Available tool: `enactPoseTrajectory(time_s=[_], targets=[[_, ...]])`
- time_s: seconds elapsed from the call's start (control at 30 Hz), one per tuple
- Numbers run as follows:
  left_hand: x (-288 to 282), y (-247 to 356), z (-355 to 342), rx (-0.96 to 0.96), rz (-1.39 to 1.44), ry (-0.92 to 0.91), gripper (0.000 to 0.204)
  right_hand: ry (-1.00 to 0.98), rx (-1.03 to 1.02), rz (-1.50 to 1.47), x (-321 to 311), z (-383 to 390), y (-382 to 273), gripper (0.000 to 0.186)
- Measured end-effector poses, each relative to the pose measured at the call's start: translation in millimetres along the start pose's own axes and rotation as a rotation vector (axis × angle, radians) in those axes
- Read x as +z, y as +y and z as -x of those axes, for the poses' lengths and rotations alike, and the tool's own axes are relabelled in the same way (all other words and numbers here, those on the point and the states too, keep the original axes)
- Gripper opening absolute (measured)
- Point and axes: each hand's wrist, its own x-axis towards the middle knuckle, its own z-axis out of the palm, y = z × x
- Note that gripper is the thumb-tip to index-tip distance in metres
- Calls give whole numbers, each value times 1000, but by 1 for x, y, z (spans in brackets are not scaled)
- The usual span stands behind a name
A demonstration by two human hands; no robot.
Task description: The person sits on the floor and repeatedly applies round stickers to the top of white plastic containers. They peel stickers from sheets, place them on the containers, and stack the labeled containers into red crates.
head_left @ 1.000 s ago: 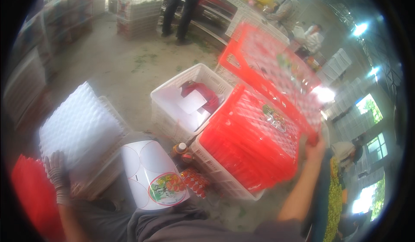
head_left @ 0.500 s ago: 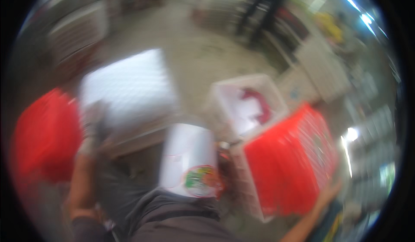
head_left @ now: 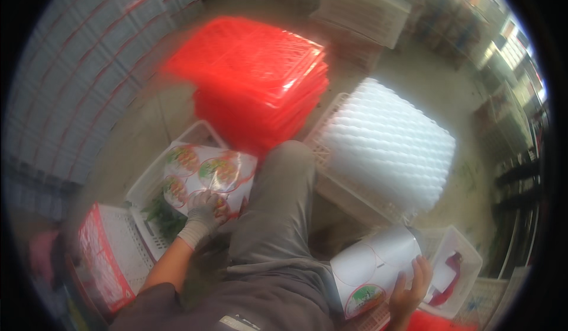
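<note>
My gloved left hand has its fingers curled on the lower part of a white sheet printed with round colourful labels, above a white crate with green leaves inside. My bare right hand has its bent fingers apart at the edge of a curved white label sheet beside my right thigh. A tall stack of red mesh sheets stands beyond my left knee. To its right, white quilted padding lies on a crate. At the lower right is a white crate holding paper and a dark red item.
A tall pale stack with red lines curves along the left. Stacked pale crates stand at the back, with further crates at the right. A red and white carton sits at lower left. Leaves lie on the floor.
My view has swung left. My right hand let go of the raised red sheet and is at the curved sheet. My left hand moved from the padding onto a label sheet.
</note>
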Motion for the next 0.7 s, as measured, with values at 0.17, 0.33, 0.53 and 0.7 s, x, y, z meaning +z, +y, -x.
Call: enactPoseTrajectory(time_s=[0.17, 0.33, 0.53, 0.7], targets=[[-33, -16, -49, 76, 177, 442, 64, -27, -98, -25, 37, -34, -18, 38], [-125, 11, -173, 511, 1, 832, 69, -31, -179, -49, 40, -45, -26, 34], [-214, 22, -256, 437, -350, 175, 67, -3, -149, 11, 32, -36, -23, 28], [-245, 15, -261, 559, -324, 150, 52, 19, -63, -32, 28, -19, -15, 26]])
